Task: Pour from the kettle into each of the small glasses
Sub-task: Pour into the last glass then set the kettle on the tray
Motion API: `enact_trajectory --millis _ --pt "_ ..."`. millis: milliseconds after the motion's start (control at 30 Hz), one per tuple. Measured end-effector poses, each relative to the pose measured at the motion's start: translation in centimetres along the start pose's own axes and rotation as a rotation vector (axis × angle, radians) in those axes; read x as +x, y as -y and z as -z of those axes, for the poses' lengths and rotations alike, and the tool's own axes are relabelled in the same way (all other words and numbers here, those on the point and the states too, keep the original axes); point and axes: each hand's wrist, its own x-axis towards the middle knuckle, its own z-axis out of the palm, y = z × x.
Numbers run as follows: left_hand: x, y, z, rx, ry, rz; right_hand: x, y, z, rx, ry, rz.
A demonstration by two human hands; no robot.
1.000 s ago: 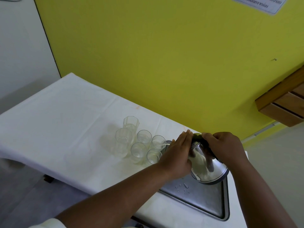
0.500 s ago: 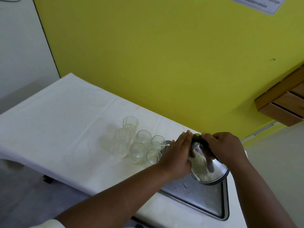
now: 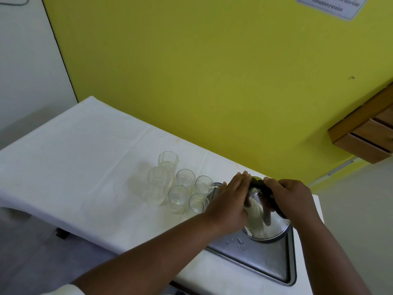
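- Yellow wall backs a table under a white cloth; a printed notice hangs at top right, and a wooden unit juts from the right edge.
- Steel kettle is tipped toward the left, above a metal tray bearing water droplets.
- Right hand is wrapped around the kettle's dark handle, fingers closed on it.
- Left hand lies flat against the kettle's left side, fingers pressed together and extended, steadying rather than grasping.
- Four small glasses stand in a tight cluster just left of the kettle.
- A thin stream runs from the spout into the back right small glass.
- Two taller faceted glasses stand just left of the cluster, one behind the other.
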Motion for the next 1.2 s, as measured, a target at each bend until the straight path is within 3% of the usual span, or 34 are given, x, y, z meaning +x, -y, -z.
enact_trajectory --millis 233,433,867,1200 --pt "-0.4 0.3 -0.4 0.144 0.011 -0.088 -1.5 -2.7 -2.0 0.301 -0.017 -0.107" --pt "-1.3 0.1 -0.6 0.191 -0.112 -0.155 -2.2 -2.7 -1.7 0.449 0.053 -0.081" --pt "-4.9 0.6 -1.8 0.006 -0.121 0.037 -1.6 -0.1 -1.0 0.011 0.226 0.086" --pt "-5.4 0.7 -1.7 -0.109 -0.118 0.099 -1.3 1.6 -1.1 -0.196 0.184 0.15"
